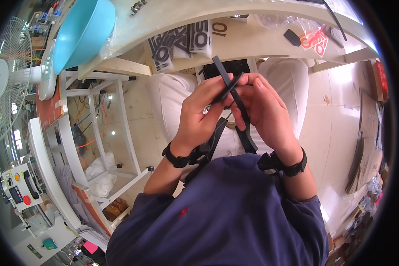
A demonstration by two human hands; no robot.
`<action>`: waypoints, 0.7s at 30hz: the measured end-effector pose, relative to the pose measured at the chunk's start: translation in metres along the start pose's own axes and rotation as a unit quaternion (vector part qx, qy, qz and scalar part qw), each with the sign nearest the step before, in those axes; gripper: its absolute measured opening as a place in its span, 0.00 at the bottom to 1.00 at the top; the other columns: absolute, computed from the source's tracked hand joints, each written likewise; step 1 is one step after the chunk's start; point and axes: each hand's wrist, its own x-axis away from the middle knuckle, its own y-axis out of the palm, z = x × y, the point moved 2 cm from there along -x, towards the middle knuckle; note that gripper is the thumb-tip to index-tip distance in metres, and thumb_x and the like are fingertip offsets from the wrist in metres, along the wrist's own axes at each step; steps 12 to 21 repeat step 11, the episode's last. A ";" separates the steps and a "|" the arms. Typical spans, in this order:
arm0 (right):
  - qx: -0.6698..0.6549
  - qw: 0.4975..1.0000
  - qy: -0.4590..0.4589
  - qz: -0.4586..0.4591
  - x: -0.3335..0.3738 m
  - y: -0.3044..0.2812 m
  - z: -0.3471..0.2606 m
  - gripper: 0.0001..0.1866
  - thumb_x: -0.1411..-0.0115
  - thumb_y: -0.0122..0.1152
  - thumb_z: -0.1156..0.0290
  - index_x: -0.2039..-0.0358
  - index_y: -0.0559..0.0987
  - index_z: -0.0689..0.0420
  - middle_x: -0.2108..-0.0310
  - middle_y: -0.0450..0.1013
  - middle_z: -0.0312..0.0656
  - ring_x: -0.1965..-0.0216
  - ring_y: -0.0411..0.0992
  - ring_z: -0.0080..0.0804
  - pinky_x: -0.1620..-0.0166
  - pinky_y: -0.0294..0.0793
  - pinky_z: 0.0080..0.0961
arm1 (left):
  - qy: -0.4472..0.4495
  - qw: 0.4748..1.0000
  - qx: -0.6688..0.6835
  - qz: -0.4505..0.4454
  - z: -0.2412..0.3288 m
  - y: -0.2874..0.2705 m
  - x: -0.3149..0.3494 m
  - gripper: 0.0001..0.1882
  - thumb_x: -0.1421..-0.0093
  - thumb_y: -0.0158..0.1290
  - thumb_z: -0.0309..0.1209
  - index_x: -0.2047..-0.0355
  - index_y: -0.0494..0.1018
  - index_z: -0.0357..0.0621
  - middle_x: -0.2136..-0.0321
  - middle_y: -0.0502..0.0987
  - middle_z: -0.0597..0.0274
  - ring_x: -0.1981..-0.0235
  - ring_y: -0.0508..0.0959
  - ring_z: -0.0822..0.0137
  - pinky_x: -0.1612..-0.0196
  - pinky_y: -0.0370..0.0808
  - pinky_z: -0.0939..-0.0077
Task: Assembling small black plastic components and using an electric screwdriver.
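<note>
In front of my lap both hands meet around a flat black strap (221, 67). One end sticks up above my fingers, and the other hangs down past my right fingers. My left hand (201, 101) is closed, pinching a thin dark piece that crosses the strap; the fingers partly cover it, so I cannot tell its exact kind. My right hand (269, 108) is closed on the strap, with its fingers curled beside the crossing. Another black strap (217, 136) lies over my lap below my left hand.
Clear packs with black lettering (181, 42) lie on the shelf beneath the table edge (244, 8). A black piece (291, 37) and an orange-and-white sheet (314, 41) lie to the right. At left stand a turquoise bowl (85, 33), a fan (2, 80) and a white metal frame (126, 119).
</note>
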 end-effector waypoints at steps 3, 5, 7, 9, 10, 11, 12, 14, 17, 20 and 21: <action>0.031 0.999 0.008 0.023 0.001 0.004 -0.006 0.14 0.25 0.42 0.63 0.46 0.65 0.59 0.60 0.76 0.46 0.66 0.76 0.29 0.66 0.78 0.25 | 0.007 0.999 -0.035 -0.005 -0.001 0.001 -0.003 0.26 0.42 0.48 0.12 0.44 0.75 0.40 0.48 0.78 0.51 0.50 0.79 0.53 0.49 0.77 0.67; 0.068 0.997 0.014 0.045 0.001 0.007 -0.010 0.15 0.25 0.45 0.66 0.44 0.64 0.60 0.60 0.76 0.45 0.64 0.78 0.29 0.65 0.80 0.26 | 0.019 0.997 -0.064 -0.029 0.000 -0.002 -0.007 0.25 0.42 0.48 0.12 0.45 0.76 0.40 0.48 0.78 0.51 0.50 0.79 0.52 0.49 0.77 0.67; 0.197 0.977 -0.034 0.067 0.000 0.010 -0.016 0.17 0.28 0.51 0.69 0.42 0.65 0.60 0.62 0.76 0.43 0.65 0.79 0.26 0.67 0.80 0.22 | 0.030 0.994 -0.092 -0.054 0.000 -0.005 -0.008 0.25 0.43 0.48 0.12 0.46 0.76 0.40 0.48 0.77 0.51 0.50 0.78 0.51 0.49 0.77 0.66; 0.248 0.966 -0.021 0.065 0.000 0.010 -0.020 0.18 0.28 0.53 0.69 0.42 0.66 0.59 0.63 0.76 0.42 0.66 0.80 0.25 0.67 0.79 0.21 | 0.066 0.982 -0.158 -0.085 -0.003 -0.006 -0.007 0.24 0.43 0.48 0.12 0.47 0.76 0.40 0.48 0.77 0.50 0.48 0.77 0.49 0.48 0.77 0.64; 0.297 0.953 -0.009 0.062 0.000 0.009 -0.022 0.18 0.29 0.55 0.69 0.42 0.68 0.58 0.65 0.76 0.42 0.67 0.80 0.24 0.68 0.79 0.20 | 0.066 0.982 -0.155 -0.086 -0.002 -0.006 -0.006 0.24 0.43 0.48 0.12 0.47 0.76 0.40 0.48 0.77 0.50 0.48 0.77 0.49 0.48 0.77 0.64; 0.298 0.952 -0.008 0.065 0.002 0.009 -0.022 0.18 0.29 0.55 0.69 0.42 0.68 0.58 0.65 0.76 0.42 0.67 0.80 0.24 0.68 0.79 0.20 | 0.064 0.977 -0.182 -0.096 0.000 -0.005 -0.007 0.24 0.43 0.48 0.12 0.47 0.77 0.40 0.47 0.77 0.50 0.47 0.76 0.50 0.46 0.75 0.63; 0.298 0.952 -0.008 0.065 0.002 0.009 -0.022 0.18 0.29 0.55 0.69 0.42 0.68 0.58 0.65 0.76 0.42 0.67 0.80 0.24 0.68 0.79 0.20 | 0.064 0.977 -0.182 -0.096 0.000 -0.005 -0.007 0.24 0.43 0.48 0.12 0.47 0.77 0.40 0.47 0.77 0.50 0.47 0.76 0.50 0.46 0.75 0.63; 0.298 0.952 -0.008 0.065 0.002 0.009 -0.022 0.18 0.29 0.55 0.69 0.42 0.68 0.58 0.65 0.76 0.42 0.67 0.80 0.24 0.68 0.79 0.20 | 0.064 0.977 -0.182 -0.096 0.000 -0.005 -0.007 0.24 0.43 0.48 0.12 0.47 0.77 0.40 0.47 0.77 0.50 0.47 0.76 0.50 0.46 0.75 0.63; 0.298 0.952 -0.008 0.065 0.002 0.009 -0.022 0.18 0.29 0.55 0.69 0.42 0.68 0.58 0.65 0.76 0.42 0.67 0.80 0.24 0.68 0.79 0.20 | 0.064 0.977 -0.182 -0.096 0.000 -0.005 -0.007 0.24 0.43 0.48 0.12 0.47 0.77 0.40 0.47 0.77 0.50 0.47 0.76 0.50 0.46 0.75 0.63; 0.298 0.952 -0.008 0.065 0.002 0.009 -0.022 0.18 0.29 0.55 0.69 0.42 0.68 0.58 0.65 0.76 0.42 0.67 0.80 0.24 0.68 0.79 0.20 | 0.064 0.977 -0.182 -0.096 0.000 -0.005 -0.007 0.24 0.43 0.48 0.12 0.47 0.77 0.40 0.47 0.77 0.50 0.47 0.76 0.50 0.46 0.75 0.63; 0.298 0.952 -0.008 0.065 0.002 0.009 -0.022 0.18 0.29 0.55 0.69 0.42 0.68 0.58 0.65 0.76 0.42 0.67 0.80 0.24 0.68 0.79 0.20 | 0.064 0.977 -0.182 -0.096 0.000 -0.005 -0.007 0.24 0.43 0.48 0.12 0.47 0.77 0.40 0.47 0.77 0.50 0.47 0.76 0.50 0.46 0.75 0.63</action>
